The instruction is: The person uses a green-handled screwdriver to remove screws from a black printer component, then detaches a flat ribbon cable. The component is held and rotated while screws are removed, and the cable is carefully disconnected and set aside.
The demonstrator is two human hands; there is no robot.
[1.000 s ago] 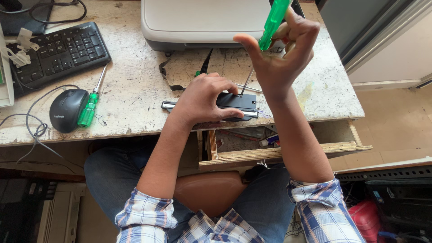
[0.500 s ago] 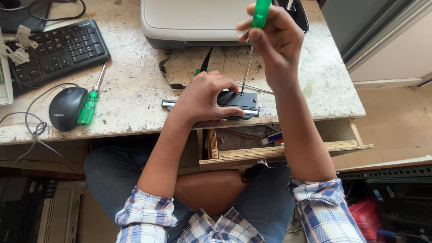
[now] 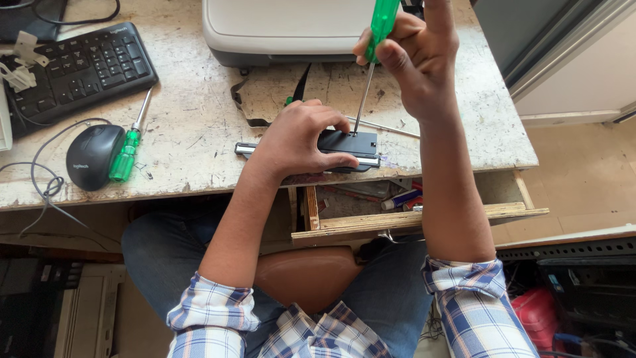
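Head view: scuffed white desk (image 3: 199, 142), drawer (image 3: 411, 215) open; left hand (image 3: 298, 139) pins black part (image 3: 351, 142); right hand (image 3: 414, 56) grips green screwdriver (image 3: 381, 26).

Two green-handled screwdrivers are in view: one screwdriver (image 3: 377, 46) stands over the desk's (image 3: 199, 139) front edge, the other screwdriver (image 3: 129, 142) lies flat near the left edge. There is one black keyboard (image 3: 83, 66) at the back left corner, one black wired mouse (image 3: 93, 156) just beside the lying screwdriver, and one grey printer (image 3: 285, 30) along the back edge. One flat black device (image 3: 348, 144) rests at the front edge. One wooden drawer (image 3: 411, 215) hangs open below that edge, holding several small items too jumbled to count. Two hands work there: one left hand (image 3: 298, 139) and one right hand (image 3: 414, 59).
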